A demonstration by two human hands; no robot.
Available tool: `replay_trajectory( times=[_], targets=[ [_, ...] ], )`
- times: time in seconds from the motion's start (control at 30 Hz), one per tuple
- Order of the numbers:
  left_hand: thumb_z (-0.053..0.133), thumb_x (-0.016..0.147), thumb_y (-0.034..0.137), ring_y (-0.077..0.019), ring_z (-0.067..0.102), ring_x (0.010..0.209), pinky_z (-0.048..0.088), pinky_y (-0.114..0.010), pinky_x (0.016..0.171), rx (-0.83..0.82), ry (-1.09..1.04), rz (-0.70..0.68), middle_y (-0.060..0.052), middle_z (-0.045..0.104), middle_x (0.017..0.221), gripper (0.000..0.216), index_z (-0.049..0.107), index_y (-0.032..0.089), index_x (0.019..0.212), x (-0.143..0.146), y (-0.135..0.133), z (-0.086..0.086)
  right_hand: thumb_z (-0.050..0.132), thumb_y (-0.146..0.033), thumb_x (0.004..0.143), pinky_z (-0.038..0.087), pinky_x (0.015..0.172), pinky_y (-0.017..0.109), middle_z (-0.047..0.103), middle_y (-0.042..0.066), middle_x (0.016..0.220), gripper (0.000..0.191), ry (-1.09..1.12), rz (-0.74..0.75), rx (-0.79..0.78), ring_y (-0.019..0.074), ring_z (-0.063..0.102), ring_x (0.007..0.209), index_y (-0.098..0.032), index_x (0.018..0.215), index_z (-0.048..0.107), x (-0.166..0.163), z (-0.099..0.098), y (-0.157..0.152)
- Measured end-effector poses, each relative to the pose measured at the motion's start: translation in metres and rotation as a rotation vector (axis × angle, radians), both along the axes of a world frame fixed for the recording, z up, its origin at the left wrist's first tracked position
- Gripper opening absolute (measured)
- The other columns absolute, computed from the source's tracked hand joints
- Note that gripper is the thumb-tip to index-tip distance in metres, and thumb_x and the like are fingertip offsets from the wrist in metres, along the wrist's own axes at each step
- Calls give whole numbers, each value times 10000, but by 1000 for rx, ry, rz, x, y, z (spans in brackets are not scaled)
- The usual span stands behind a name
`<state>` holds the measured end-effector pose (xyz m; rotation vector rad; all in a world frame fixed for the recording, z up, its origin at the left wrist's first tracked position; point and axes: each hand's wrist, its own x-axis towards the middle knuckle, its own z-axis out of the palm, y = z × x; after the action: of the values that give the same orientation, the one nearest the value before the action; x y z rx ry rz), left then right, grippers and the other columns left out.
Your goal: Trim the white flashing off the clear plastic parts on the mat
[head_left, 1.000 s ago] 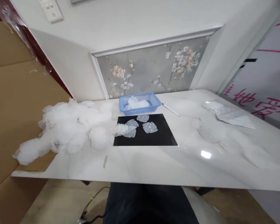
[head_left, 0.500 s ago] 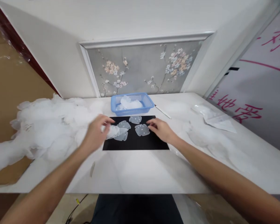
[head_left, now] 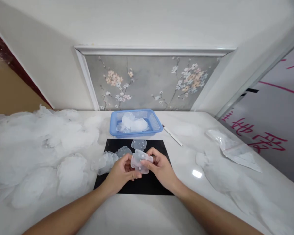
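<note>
Both hands meet over the black mat [head_left: 147, 186] and hold one translucent plastic piece [head_left: 139, 161] with white dots between them. My left hand [head_left: 121, 172] pinches its left side with curled fingers. My right hand [head_left: 161, 167] grips its right edge. More such pieces lie on the mat: one at its far edge [head_left: 138, 144], one just behind the hands [head_left: 123, 151], and a small overlapping stack [head_left: 103, 162] at its left edge. A blue basket [head_left: 154, 122] behind the mat holds several more pieces.
A big heap of white translucent pieces [head_left: 39, 143] covers the left of the marble table [head_left: 142, 215]. A clear plastic bag [head_left: 234, 150] lies at the right, a thin white strip [head_left: 172, 135] right of the basket. A flowered panel [head_left: 147, 81] stands behind.
Both hands came in over the table, reached the pieces on the mat, then lifted one piece and drew together over the mat's near half. The camera tilted down and closer.
</note>
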<state>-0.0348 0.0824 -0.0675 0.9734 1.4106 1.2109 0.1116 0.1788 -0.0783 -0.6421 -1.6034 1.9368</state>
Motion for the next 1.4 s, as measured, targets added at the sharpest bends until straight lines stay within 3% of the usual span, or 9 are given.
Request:
replay_trajectory(
  times=[0.17,0.3,0.5,0.6,0.67,0.8,1.07,1.23,1.4],
  targets=[
    [763,700,441,-114,577,421,416,-205,388,-54,-69,6,0,659,574,360,544,163,767,-1,2,-2,758,-487,721,369,538,217,489,-71,601,414,24,-45,10,85,439,548,-202,731,457,1,-8,-3],
    [710,726,555,-184,686,533,540,-272,508,-17,-120,6,-79,722,668,435,595,141,791,-3,5,-3,756,-510,714,407,524,225,541,-60,603,422,118,-42,-64,93,484,528,-207,730,462,-3,-9,1],
    [532,822,641,-195,657,472,532,-296,474,59,-67,242,-46,670,569,478,562,164,804,-7,4,-4,683,-523,794,459,540,247,630,-37,598,358,129,3,-68,115,558,506,-203,870,542,-4,-10,6],
    [504,908,451,-202,718,772,585,-370,713,275,104,405,-86,720,989,319,522,208,1114,-9,3,-5,671,-518,810,466,542,251,654,-28,612,347,127,3,-66,120,576,508,-203,878,543,-2,-14,5],
    [476,925,321,-227,608,1161,490,-450,986,404,283,416,-105,569,1326,355,453,256,1273,-10,2,-6,663,-519,818,468,547,253,658,-27,616,343,126,2,-62,121,580,509,-202,880,547,-2,-17,5],
    [451,926,232,-253,306,1427,295,-509,1145,393,702,310,-94,378,1498,382,469,268,1306,-14,1,-11,645,-536,826,481,571,266,649,-23,628,354,124,14,-53,130,594,537,-196,908,588,-3,-17,6],
    [374,941,171,-293,459,1331,347,-554,1087,178,1249,55,-122,567,1365,330,543,196,1224,-35,13,-26,608,-571,837,474,567,273,624,-6,680,393,181,-18,-144,133,574,573,-194,939,653,-4,-17,10],
    [399,802,9,-289,447,1338,332,-563,1114,224,1317,48,-141,546,1360,494,526,178,1249,-33,11,-16,610,-570,837,485,594,281,611,-8,698,386,178,7,-151,137,584,596,-198,937,639,-4,-20,12],
    [457,713,-43,-270,297,1437,364,-512,1122,441,1144,-191,-150,279,1561,821,260,216,1466,-17,1,-6,652,-563,807,464,556,243,560,-48,683,374,162,18,-178,98,535,551,-211,889,558,-5,-20,13]
  ],
)
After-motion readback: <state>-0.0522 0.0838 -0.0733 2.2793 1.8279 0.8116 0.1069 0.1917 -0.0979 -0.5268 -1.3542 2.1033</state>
